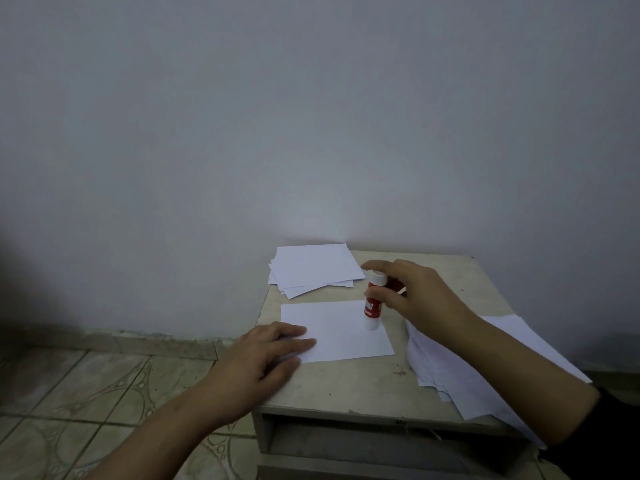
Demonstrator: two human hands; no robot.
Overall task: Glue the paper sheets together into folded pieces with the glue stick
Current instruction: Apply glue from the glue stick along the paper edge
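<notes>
Head view: right hand [412, 296] grips glue stick [373, 306] on sheet [343, 334]; left hand [273, 355] flat, paper stacks [311, 268] flanking.

bare tabletop [446, 271] at back right, paper stacks [313, 268] flank middle sheet [341, 332]

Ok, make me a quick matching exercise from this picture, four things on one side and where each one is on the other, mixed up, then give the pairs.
Things
1. glue stick
2. single sheet
3. neat stack of paper
4. loose pile of paper

Places
A. back left corner of the table, by the wall
B. gripped in the right hand, its tip on paper
C. under the right forearm, hanging over the table's right edge
D. middle of the table, its left edge pressed by the left hand

Pairs: 1-B, 2-D, 3-A, 4-C
</notes>
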